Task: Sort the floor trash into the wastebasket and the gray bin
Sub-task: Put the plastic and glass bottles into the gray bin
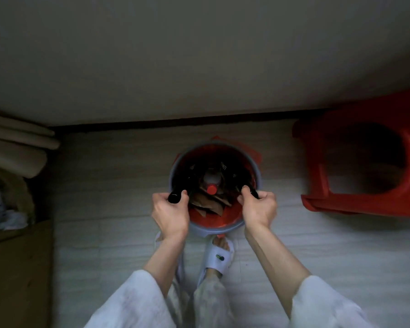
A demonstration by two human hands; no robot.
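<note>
Left hand (169, 210) was curled round the neck of a dark bottle (175, 197), gripping it at the near-left rim of the gray bin (223, 229). Right hand (258, 209) was closed the same way on a second dark bottle (253, 193) at the near-right rim. Both bottles pointed down into the bin, bodies already below the rim, only the neck ends sticking out of my fists. Neither was let go yet.

The bin sat on the floor straight ahead, just beyond my sandal (219, 259), lined with a red bag (255, 152) whose edges stuck out past the far rim. Inside it: a clear bottle with a red cap (211, 190) standing near the middle, brown cardboard scraps (208, 204) on the near side, more dark stuff deeper in that I couldn't make out.

Progress, as a guess: late in the sort. The bin already held several items, these two bottles were about to go in, and the pale floor (118, 176) around the bin showed no loose trash. What lay outside the view, no idea.

Which other container counts as the wastebasket I couldn't tell. A red plastic stool (355, 162) lay tipped on its side to the right, well apart from the bin. At far left was a cardboard box (17, 268), with crumpled pale stuff (7, 216) behind it, too dark to identify. Rolled-up material (17, 143) sat against the wall, upper left.
</note>
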